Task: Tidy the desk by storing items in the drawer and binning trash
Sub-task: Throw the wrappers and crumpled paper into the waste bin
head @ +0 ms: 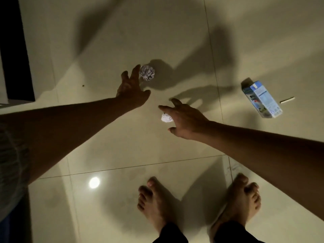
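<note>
On glossy floor tiles [122,41], spread hands flank crumpled paper balls [147,72].

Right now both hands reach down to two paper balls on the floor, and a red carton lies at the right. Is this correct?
Not quite: the carton is blue and white, not red, as the head view shows. The rest holds.

We see print on the blue carton [262,99], too blurred to read. The crumpled paper [147,72] bears illegible marks
</note>
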`<state>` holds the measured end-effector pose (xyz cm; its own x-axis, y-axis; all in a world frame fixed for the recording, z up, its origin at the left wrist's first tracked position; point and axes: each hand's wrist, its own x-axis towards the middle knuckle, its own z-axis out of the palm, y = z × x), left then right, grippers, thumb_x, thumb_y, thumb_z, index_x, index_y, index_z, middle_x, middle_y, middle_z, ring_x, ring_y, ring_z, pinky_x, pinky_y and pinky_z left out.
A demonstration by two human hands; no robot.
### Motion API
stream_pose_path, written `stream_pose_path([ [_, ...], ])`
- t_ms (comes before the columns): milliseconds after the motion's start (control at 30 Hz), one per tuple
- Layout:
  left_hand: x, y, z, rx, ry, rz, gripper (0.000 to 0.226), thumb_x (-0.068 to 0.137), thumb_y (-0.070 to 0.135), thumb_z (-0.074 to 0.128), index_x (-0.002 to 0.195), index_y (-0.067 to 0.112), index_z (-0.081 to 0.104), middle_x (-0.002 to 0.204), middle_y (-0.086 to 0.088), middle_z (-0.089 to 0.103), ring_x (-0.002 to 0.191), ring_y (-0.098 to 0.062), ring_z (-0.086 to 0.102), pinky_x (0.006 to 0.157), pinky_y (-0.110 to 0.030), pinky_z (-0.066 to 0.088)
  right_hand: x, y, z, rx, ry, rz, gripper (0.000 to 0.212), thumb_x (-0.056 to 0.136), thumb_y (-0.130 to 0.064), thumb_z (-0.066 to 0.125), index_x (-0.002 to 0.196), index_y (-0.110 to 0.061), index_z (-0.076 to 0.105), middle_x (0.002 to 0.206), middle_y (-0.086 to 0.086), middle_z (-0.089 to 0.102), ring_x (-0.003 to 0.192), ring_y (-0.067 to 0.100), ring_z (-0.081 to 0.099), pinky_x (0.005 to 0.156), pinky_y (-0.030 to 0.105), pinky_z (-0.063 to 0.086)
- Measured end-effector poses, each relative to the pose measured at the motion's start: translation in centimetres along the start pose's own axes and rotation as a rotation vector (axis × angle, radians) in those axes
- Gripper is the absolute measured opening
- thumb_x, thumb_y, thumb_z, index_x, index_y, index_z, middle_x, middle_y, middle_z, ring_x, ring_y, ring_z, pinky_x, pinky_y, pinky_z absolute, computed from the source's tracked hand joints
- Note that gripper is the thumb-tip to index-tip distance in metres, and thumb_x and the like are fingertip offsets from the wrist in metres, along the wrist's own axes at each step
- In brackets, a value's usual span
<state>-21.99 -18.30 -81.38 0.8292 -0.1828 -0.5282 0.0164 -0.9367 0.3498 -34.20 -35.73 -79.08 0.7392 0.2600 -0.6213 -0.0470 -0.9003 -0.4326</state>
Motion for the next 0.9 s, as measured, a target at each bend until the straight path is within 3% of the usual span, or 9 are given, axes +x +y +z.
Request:
stream_pose_path([
  [100,1.8,0.0,0.7,0.144,0.020,0.106,0.088,0.095,0.026,0.066,0.163,0.029,0.010,0.164,-0.024,0.010,0.136,-0.051,0.043,0.110,-0.052,0.045,1.2,0.2,2.4,-0.036,0.104,0.034,0.074,0.087,-0.031,0.076,0.150,-0.029,0.039,0.152,0.011,0.037,0.125,0.033,0.056,0.097,0.043,0.053],
  [167,2.9,0.1,0.9,0.206,0.051,0.201,0.081,0.096,0.019,0.063,0.163,0.027,0.017,0.163,-0.025,0.016,0.135,-0.052,0.043,0.111,-0.052,0.044,1.8,0.5,3.8,-0.030,0.181,0.016,0.059,0.085,-0.020,0.075,0.139,-0.025,0.052,0.142,0.009,0.047,0.116,0.030,0.062,0.092,0.042,0.056],
  [233,3.8,0.1,0.8,0.231,0.080,0.287,0.068,0.096,0.012,0.063,0.158,0.021,0.035,0.153,-0.026,0.035,0.128,-0.050,0.050,0.107,-0.049,0.047,2.2,0.9,4.2,0.023,0.232,0.007,0.044,0.082,-0.006,0.070,0.124,-0.019,0.065,0.125,0.008,0.055,0.103,0.029,0.066,0.086,0.042,0.058],
  [333,3.8,-0.4,0.6,0.210,0.089,0.335,0.041,0.092,0.010,0.069,0.133,0.009,0.065,0.130,-0.023,0.059,0.117,-0.043,0.060,0.097,-0.040,0.050,1.6,0.9,4.1,0.084,0.272,0.013,0.030,0.082,-0.001,0.064,0.108,-0.014,0.070,0.108,0.008,0.057,0.085,0.032,0.066,0.078,0.042,0.057],
  [500,0.5,-0.2,0.6,-0.200,0.069,0.148,0.030,0.086,0.017,0.080,0.116,0.021,0.076,0.118,0.002,0.072,0.108,-0.015,0.068,0.091,-0.015,0.051,-0.9,0.9,3.3,0.189,0.284,0.054,0.022,0.088,-0.008,0.063,0.109,-0.013,0.070,0.108,0.009,0.058,0.091,0.032,0.064,0.081,0.041,0.054],
  [600,-2.2,1.0,0.7,-0.314,-0.019,0.126,0.031,0.085,0.018,0.080,0.115,0.024,0.076,0.115,0.004,0.073,0.108,-0.015,0.069,0.097,-0.030,0.056,-3.1,1.0,2.8,0.219,0.307,0.139,0.029,0.087,-0.012,0.065,0.114,-0.019,0.070,0.111,0.007,0.060,0.096,0.030,0.064,0.080,0.035,0.052],
  [767,-6.1,5.2,-0.3,-0.327,-0.085,0.145,0.031,0.085,0.013,0.081,0.115,0.021,0.076,0.116,-0.001,0.074,0.107,-0.017,0.069,0.093,-0.029,0.057,-8.2,0.9,1.1,0.264,0.329,0.242,0.028,0.088,-0.018,0.067,0.115,-0.024,0.068,0.112,0.003,0.061,0.097,0.026,0.064,0.074,0.026,0.039],
  [900,-8.8,11.0,-1.3,-0.289,-0.143,0.172,0.033,0.085,0.012,0.080,0.116,0.022,0.076,0.116,0.002,0.074,0.108,-0.016,0.068,0.093,-0.025,0.054,-13.1,1.8,-1.7,0.331,0.414,0.310,0.020,0.092,-0.027,0.065,0.111,-0.024,0.069,0.108,0.004,0.061,0.094,0.026,0.064,0.073,0.027,0.040],
])
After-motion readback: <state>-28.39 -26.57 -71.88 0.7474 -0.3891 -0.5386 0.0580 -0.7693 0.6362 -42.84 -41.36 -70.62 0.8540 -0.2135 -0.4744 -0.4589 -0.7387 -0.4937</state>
